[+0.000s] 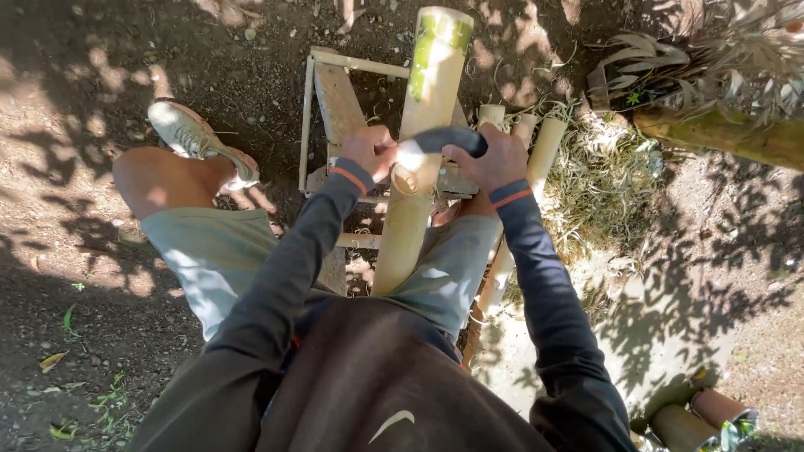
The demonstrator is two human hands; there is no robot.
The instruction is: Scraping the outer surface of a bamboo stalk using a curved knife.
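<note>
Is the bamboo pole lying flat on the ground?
No. The bamboo pole rests tilted on a wooden frame, between the person's knees.

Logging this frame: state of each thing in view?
Bamboo pole: tilted across the wooden frame, partly peeled, green patch at far end.
Curved blade: across the pole, held at both ends.
Left hand: closed on blade.
Right hand: closed on blade.
Wooden frame: on the ground.

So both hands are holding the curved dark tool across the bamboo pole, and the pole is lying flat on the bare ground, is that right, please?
Not quite: the head view shows the bamboo pole propped on a wooden frame, not flat on the ground. The rest holds: the left hand and the right hand both hold the curved dark tool across it.
</note>
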